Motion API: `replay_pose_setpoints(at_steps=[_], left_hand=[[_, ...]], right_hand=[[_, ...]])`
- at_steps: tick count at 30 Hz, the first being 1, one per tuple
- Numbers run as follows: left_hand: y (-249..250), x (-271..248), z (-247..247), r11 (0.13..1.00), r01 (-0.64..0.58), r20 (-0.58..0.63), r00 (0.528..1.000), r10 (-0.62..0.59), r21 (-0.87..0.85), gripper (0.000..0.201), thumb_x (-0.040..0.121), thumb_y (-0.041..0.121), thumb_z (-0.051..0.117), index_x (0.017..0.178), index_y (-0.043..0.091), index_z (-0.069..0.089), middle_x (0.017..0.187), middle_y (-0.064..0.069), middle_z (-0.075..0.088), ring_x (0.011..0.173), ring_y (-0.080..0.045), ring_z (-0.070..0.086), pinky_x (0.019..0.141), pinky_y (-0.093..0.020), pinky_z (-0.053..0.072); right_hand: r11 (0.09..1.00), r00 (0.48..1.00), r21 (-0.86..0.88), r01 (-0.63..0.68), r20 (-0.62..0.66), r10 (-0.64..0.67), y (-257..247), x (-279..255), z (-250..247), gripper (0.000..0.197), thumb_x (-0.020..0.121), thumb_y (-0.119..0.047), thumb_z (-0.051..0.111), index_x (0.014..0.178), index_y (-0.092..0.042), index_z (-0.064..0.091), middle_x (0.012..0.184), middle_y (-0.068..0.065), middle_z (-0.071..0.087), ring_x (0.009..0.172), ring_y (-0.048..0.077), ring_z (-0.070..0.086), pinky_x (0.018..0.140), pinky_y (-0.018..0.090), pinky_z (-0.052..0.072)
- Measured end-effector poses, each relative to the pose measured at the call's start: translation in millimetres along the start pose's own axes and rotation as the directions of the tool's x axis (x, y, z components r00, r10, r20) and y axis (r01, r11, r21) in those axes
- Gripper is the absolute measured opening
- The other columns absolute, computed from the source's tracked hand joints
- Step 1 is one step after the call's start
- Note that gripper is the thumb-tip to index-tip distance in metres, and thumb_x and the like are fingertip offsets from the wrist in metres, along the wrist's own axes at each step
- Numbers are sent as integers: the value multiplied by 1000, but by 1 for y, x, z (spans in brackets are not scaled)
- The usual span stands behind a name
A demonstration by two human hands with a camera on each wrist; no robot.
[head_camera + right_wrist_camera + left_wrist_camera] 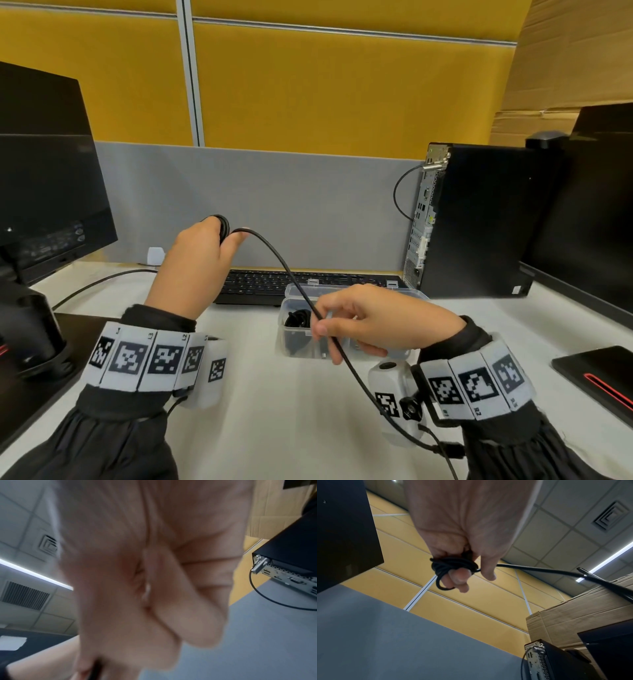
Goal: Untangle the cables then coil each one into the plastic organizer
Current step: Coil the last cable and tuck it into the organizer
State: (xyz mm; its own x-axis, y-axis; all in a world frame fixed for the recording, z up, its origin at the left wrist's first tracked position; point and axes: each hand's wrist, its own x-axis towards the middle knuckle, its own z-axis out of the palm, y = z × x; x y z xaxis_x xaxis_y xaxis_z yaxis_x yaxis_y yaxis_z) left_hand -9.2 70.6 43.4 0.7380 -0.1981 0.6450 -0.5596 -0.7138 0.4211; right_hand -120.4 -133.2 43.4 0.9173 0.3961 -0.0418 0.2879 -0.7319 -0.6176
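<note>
My left hand (205,246) is raised above the desk and holds a small coil of black cable (452,566) wound around its fingers. From the coil the cable (284,267) runs down and right to my right hand (349,322), which pinches it between thumb and fingers just over the clear plastic organizer (411,294). Below that hand the cable trails off toward my lap. Another coiled black cable (297,318) lies in the organizer's left compartment. The right wrist view is blurred and mostly filled by the right hand (150,588).
A black keyboard (260,284) lies behind the organizer. A monitor (44,178) and its stand are at the left, a black desktop PC (479,219) at the right with another monitor (589,212) beside it. A black pad (599,373) lies at the right edge.
</note>
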Motion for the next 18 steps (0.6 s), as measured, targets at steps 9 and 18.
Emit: replay_pose_setpoints(at_steps=[9,18], left_hand=[[10,-4,8,990,11,58,998,-3,-138,47,94,43,41,68,3,41,69,-21,61,76,-32,61,61,-35,39],[28,-14,-8,755,199,568,780,263,-624,38,87,37,52,70,5,61,48,-4,53,37,-12,42,63,-17,45]], right_hand=[[894,928,413,170,-372,-5,4,4,-6,15,99,-10,42,89,-9,54,94,18,65,86,33,70,86,44,55],[992,348,-85,96,-930,-113,26,-7,-32,22,97,-26,46,82,-15,59,57,-10,43,51,5,38,49,14,29]])
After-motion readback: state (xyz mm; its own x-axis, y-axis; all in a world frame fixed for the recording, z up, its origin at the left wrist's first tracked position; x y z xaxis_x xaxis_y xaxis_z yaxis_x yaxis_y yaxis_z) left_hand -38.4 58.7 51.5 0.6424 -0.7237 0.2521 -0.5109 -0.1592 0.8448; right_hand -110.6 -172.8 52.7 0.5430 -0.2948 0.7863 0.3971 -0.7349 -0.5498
